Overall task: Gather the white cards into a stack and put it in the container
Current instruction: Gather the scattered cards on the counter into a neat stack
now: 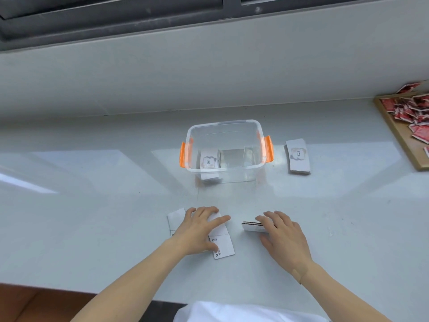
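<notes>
Your left hand (201, 230) lies flat, fingers spread, pressing loose white cards (222, 246) near the worktop's (92, 217) front edge. Your right hand (282, 235) pinches a small card stack (251, 226) edgewise, thumb underneath. The container (226, 147) sits mid-worktop behind.

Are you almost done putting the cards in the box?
Partly. One stack already sits in the clear container. The right hand grips a small stack; the left hand presses loose cards. Another stack waits beside the container.
</notes>
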### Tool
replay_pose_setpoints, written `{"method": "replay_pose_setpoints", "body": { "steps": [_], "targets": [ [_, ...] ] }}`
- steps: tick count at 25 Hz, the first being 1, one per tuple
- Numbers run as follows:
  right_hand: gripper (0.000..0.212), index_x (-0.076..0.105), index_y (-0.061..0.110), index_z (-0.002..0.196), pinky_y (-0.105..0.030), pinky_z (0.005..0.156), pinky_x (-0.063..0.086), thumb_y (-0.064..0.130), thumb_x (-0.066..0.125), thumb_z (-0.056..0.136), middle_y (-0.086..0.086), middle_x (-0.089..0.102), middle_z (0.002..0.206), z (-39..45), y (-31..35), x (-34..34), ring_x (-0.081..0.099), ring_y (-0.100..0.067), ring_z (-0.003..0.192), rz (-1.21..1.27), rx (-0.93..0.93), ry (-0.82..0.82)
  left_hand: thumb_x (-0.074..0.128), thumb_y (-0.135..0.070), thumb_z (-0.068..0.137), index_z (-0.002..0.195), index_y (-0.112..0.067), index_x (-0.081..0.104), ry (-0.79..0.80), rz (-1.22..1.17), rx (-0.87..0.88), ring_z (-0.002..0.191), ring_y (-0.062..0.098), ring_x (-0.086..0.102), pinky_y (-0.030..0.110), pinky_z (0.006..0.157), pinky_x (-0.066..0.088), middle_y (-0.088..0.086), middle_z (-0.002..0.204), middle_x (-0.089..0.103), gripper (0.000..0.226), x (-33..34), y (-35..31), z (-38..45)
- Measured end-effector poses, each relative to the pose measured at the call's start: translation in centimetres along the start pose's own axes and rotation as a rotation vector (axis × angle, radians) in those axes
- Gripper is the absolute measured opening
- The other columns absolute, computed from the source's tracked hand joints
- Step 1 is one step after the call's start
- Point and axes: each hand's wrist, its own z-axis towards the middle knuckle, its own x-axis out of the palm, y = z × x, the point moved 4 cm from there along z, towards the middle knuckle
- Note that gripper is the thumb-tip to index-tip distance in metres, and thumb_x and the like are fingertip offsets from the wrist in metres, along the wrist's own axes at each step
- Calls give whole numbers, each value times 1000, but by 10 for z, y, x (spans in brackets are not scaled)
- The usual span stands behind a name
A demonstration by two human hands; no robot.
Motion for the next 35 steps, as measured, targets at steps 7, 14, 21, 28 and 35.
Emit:
{"method": "replay_pose_setpoints", "body": {
  "steps": [7,14,21,28,35],
  "targets": [
    [39,57,25,122,-41,85,48,25,67,84,2,57,132,-6,1,2,48,-29,125,21,-21,-35,81,-48,60,121,-42,43,-30,-69,-49,116,23,33,41,109,20,0,128,31,72,-7,-8,7],
    [45,60,24,119,-40,77,53,26,76,77,3,63,122,-10,1,4,57,-29,115,25,-54,-77,70,-22,81,91,-36,56,-8,-431,-121,105,15,39,34,90,25,-11,111,42,23,-26,2,1],
    [52,60,21,120,-39,73,55,28,80,73,2,65,120,-12,2,4,60,-28,110,21,-55,-113,58,-6,89,86,-27,52,-135,-598,-176,96,21,52,37,88,43,-4,95,59,22,-61,31,-1],
    [70,41,22,142,-37,83,52,28,73,80,3,57,133,-10,1,1,53,-24,120,69,-53,-129,50,-2,94,102,-15,54,-238,-700,-50,99,15,55,21,85,41,3,104,53,16,-41,-27,15],
    [68,40,24,142,-38,88,51,23,71,82,-4,47,144,-8,-1,3,48,-26,128,98,-37,-149,37,9,91,109,-16,54,-82,-791,27,98,-2,50,5,86,34,-2,109,52,36,-25,-65,26]
  ]
}}
